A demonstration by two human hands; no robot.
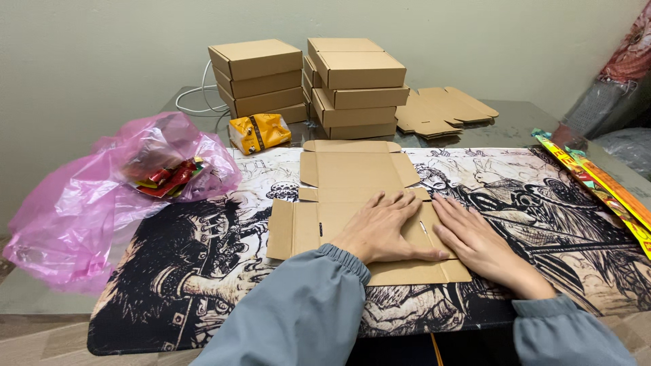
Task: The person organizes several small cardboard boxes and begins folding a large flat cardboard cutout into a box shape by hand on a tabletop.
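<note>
both of my hands lie flat with fingers spread on the unfolded brown cardboard box blank (352, 203), gripping nothing: my left hand (380, 227) on its middle panel, my right hand (478, 245) over its right edge and partly on the mat. the blank rests in the middle of the black-and-white illustrated desk mat (196, 285). going left to right, i judge the crumpled pink plastic bag (102, 196) of red wrappers could slide under a flap, the blank could skid on the mat if i press unevenly and crease off its score lines, and a swung elbow could knock the two stacks of folded brown cardboard boxes (305, 85) behind. the mat covers a dark glossy table (522, 122) against a plain pale wall (102, 47), white cable behind.
</note>
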